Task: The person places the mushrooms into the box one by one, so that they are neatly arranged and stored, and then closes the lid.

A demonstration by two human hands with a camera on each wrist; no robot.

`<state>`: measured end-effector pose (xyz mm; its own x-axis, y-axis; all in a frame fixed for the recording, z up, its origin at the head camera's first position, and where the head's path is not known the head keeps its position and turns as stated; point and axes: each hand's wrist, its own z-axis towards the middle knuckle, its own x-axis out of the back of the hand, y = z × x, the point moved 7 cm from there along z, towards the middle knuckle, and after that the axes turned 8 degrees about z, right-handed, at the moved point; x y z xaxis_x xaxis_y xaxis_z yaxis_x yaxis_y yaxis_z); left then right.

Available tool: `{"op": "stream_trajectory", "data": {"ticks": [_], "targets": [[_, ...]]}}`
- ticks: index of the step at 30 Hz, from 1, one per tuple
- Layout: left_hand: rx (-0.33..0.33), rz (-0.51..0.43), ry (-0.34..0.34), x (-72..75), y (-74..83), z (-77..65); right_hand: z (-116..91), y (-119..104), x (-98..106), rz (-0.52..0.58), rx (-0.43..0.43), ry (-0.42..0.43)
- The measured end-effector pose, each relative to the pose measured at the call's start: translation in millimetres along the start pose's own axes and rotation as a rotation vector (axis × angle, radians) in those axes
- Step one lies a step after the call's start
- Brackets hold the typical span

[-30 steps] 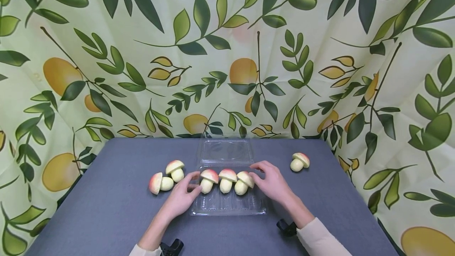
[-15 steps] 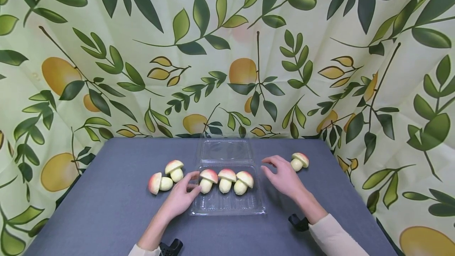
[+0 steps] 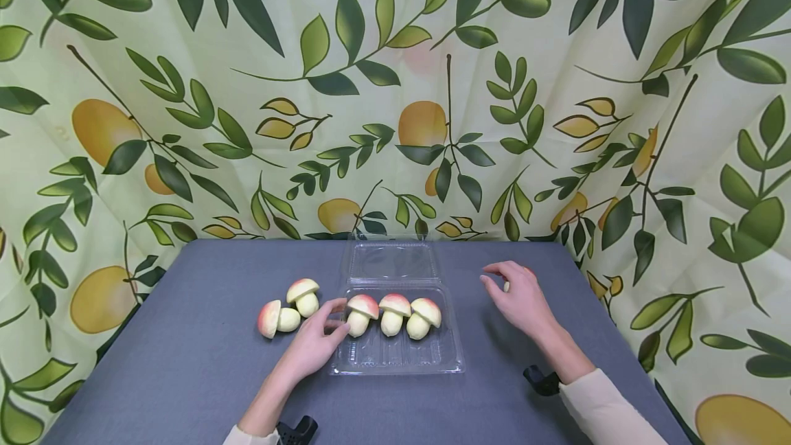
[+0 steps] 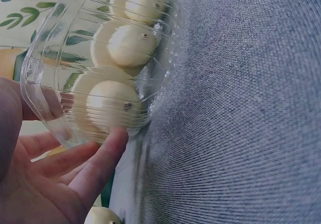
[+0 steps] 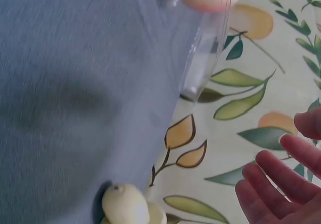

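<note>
A clear plastic clamshell box (image 3: 398, 359) stands on the table with its lid (image 3: 393, 263) folded back. Three toy-like mushrooms (image 3: 392, 321), cream with pinkish-red caps, lie side by side in it. My left hand (image 3: 316, 338) rests against the box's left side; in the left wrist view its spread fingers (image 4: 98, 171) touch the clear wall. My right hand (image 3: 524, 302), fingers loosely extended, hovers right of the box. It covers most of a single mushroom (image 5: 125, 204) at the right, which shows at the bottom of the right wrist view, apart from the fingers.
Two more mushrooms lie left of the box, one tipped sideways (image 3: 278, 320) and one behind it (image 3: 304, 297). A grey-blue cloth (image 3: 198, 362) covers the table. A leaf-patterned curtain (image 3: 371, 122) hangs behind and at both sides.
My right hand has left the box's right edge and the rightmost mushroom there, moving right to the single mushroom. My left hand has stayed at the box.
</note>
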<state>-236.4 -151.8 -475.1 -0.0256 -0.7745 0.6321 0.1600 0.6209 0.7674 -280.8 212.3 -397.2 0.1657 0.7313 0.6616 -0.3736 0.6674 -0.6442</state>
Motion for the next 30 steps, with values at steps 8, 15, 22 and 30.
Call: {"op": "stream_trajectory", "data": {"ticks": [8,15,22,30], "targets": [[0.0,0.003,0.003,0.7,0.6,-0.2,2,18,17,-0.026,-0.064,0.025],[0.003,0.004,0.001,0.5,0.1,0.2,5,34,26,-0.037,-0.074,0.051],[0.003,0.014,0.007,2.1,0.1,0.7,11,50,34,-0.056,-0.094,0.091],[0.004,0.009,-0.003,1.5,1.2,-0.5,11,75,35,-0.051,-0.123,0.096]]}}
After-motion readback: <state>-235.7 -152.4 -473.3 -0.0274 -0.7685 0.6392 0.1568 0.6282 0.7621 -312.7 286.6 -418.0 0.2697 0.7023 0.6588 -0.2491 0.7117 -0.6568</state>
